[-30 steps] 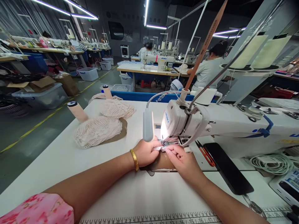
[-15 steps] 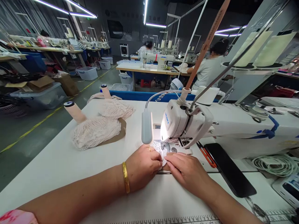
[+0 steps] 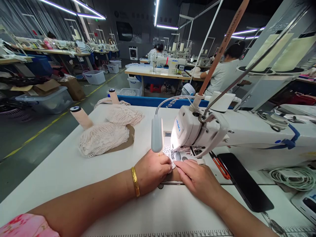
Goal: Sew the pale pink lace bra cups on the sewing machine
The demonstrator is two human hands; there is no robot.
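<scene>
A piece of white lace lies under the head of a white sewing machine, lit by a small lamp. My left hand is closed on the lace's near left side, fingertips pinched together. From the right, my right hand reaches in with its fingers stretched out and pressed on the lace edge near the needle area. Brown material shows between the two hands. The needle itself is hidden behind the machine head.
Left on the table are lace piles and thread cones. To the right lie orange-handled snips, a black phone and a coiled cable. A ruler strip runs along the front. Another person sits beyond the machine.
The lace has shifted slightly away from me toward the machine, and less of it shows between my hands. More brown material is visible. My left hand has moved a little forward.
</scene>
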